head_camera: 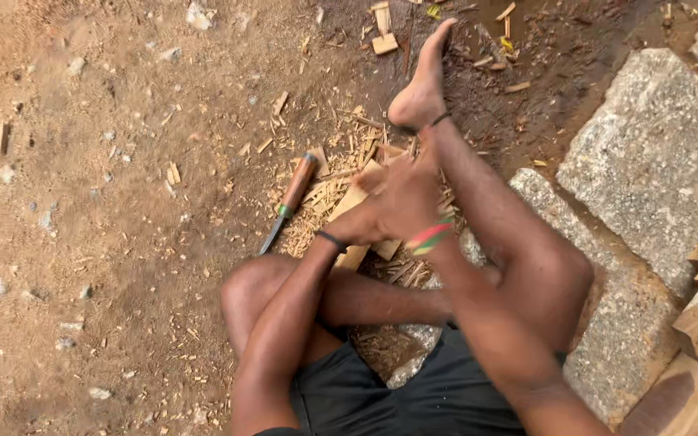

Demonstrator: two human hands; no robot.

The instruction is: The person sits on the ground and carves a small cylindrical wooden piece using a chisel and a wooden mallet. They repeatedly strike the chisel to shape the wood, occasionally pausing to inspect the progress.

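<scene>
Seated person on bare earth, both hands meeting on a pale wood piece (pixel 355 211) amid chips.
Its long axis runs from the knee toward the foot; right hand (pixel 405 198) is blurred, grip indeterminate; left hand (pixel 355 232) clasps its near end; chisel (pixel 288 202) lies just left, parallel.

Bare dirt (pixel 98 242) left open; chisel (pixel 288 202), wood chips (pixel 341 153) ahead; stone slabs (pixel 656 153) block right.
</scene>
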